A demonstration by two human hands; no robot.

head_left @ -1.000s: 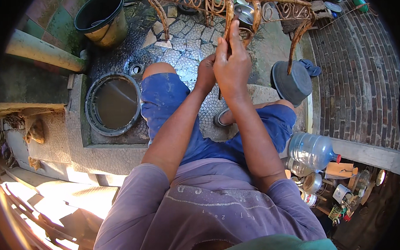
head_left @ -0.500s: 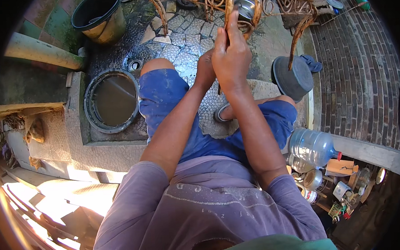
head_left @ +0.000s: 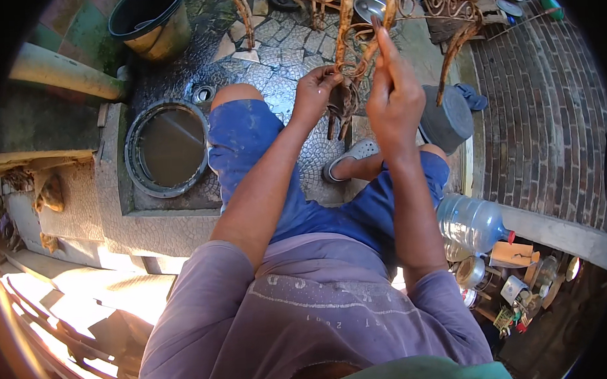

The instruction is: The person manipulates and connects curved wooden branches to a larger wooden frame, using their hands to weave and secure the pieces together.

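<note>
A rusty wrought-iron piece with scrollwork and brown bars (head_left: 343,35) stands upside down or tilted in front of me. My left hand (head_left: 313,94) is closed, thumb and fingers pinching the rusty metal near the joined lower end of two bars. Dark, rusty prongs (head_left: 343,110) point toward me just below that grip. My right hand (head_left: 395,94) is beside the other bar, index finger stretched forward and thumb apart. Its other fingers are mostly hidden, and its dark fingertip is hard to make out. Beyond it lies a shiny metal bowl (head_left: 369,9).
At left are a round black tub (head_left: 131,156) of murky water and a dirty bucket (head_left: 165,43). A grey upturned basin (head_left: 451,122) and a clear water jug (head_left: 471,223) are at right. A brick wall (head_left: 537,105) borders that side.
My hands were close together at the bar. The right hand has moved right and nearer, away from the left, uncovering the prongs. The left hand now shows its pinch on the metal.
</note>
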